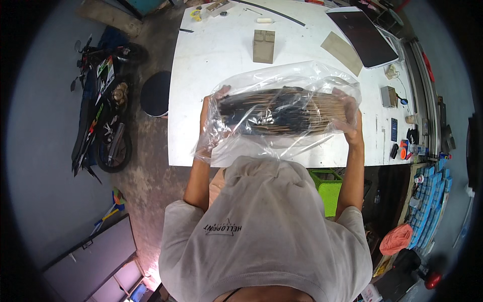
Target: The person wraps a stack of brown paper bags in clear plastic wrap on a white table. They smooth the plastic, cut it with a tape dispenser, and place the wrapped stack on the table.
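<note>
Between my hands is a thick bundle of incense sticks (282, 113), black over the left part, with bare tan stick ends toward the right. It lies level inside a loose, crinkled clear plastic bag (312, 73) above the table's near edge. My left hand (216, 103) is closed around the black end, partly veiled by the plastic. At the tan end, my right hand (348, 113) grips with its fingers and thumb on either side of the bundle, also seen through the plastic. A small grey-brown box (264, 46) stands on the table just beyond the bag.
On the white table (201, 55) lie a flat cardboard piece (342, 53) and a dark-screened laptop-like panel (363, 38). Small items, including a phone (394, 129), line the right side. A round black stool (156, 94) and a motorbike (103, 105) stand left. A green crate (328, 191) is below.
</note>
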A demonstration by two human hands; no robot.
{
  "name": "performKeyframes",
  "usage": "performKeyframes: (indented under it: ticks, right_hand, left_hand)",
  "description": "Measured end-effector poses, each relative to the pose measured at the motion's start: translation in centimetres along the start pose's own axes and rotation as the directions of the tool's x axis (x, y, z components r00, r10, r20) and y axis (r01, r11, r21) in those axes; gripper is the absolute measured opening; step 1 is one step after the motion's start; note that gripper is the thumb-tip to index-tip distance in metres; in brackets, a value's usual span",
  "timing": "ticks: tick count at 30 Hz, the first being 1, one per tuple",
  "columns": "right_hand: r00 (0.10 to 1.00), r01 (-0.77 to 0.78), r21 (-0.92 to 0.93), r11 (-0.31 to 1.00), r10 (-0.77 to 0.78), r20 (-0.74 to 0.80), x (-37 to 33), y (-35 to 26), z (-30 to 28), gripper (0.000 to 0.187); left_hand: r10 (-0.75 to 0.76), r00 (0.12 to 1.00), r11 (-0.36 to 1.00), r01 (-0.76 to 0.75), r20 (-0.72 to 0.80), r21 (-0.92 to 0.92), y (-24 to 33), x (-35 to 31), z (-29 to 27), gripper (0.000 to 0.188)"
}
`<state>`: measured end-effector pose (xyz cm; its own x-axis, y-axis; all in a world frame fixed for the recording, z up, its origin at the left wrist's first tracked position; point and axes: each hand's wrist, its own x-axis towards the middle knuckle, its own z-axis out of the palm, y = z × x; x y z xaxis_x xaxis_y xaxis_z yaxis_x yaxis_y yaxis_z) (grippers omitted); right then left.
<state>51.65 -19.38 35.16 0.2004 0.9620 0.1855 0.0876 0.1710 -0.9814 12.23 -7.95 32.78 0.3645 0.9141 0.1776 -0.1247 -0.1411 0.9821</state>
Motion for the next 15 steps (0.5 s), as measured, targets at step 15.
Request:
performKeyframes:
  ticks: [15]
  right_hand:
    - [0.975, 0.093, 0.159, 0.983, -0.058, -0.213, 1.9, -1.6, -2.3, 0.026]
  left_hand:
    - [-0.081, 0.986, 0.963, 0.040, -0.147, -0.265, 0.2, 1.6, -1.8, 0.024]
